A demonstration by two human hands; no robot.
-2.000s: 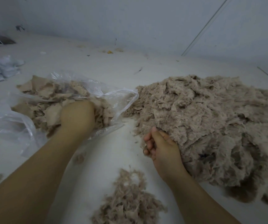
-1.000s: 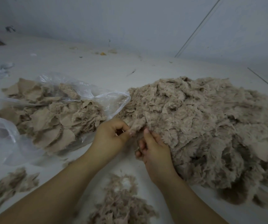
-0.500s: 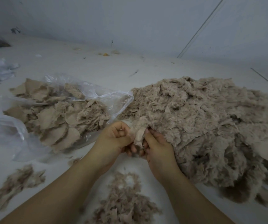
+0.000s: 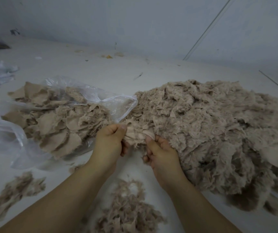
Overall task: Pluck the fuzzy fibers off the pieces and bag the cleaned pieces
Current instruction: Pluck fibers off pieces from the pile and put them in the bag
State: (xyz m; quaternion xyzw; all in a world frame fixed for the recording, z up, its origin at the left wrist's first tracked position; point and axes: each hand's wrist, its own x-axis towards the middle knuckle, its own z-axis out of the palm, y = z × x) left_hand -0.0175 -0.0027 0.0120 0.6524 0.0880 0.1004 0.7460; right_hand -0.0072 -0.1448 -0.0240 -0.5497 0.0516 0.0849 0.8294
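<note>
While both hands work at the near edge of the large heap of tan fuzzy fabric pieces [image 4: 210, 132], a single pale beige fuzzy fabric piece [image 4: 135, 134] is stretched between them above the white surface [image 4: 101, 78]. Left hand [image 4: 109, 142]: fingers curled, thumb pinching the piece's left margin. Right hand [image 4: 161, 153]: thumb and curled fingers gripping its right margin, knuckles against the heap. The piece thus spans the gap between the two thumbs, touching both, with loose fibers hanging from its lower edge. Judged by its drape, the piece is light, limp and easily torn; fibers should come away with small tugs, and the best hold is probably on the smooth backing near an edge, not on the pile itself. To the left, just beside the left hand, lies the crumpled clear plastic bag [image 4: 114, 101] holding flatter, cleaned beige pieces [image 4: 56, 121]; its mouth opens toward the heap. Near the front edge of the surface sit two tufts of plucked brownish fibers [image 4: 126, 209], one central and one toward the left [image 4: 15, 190].
</note>
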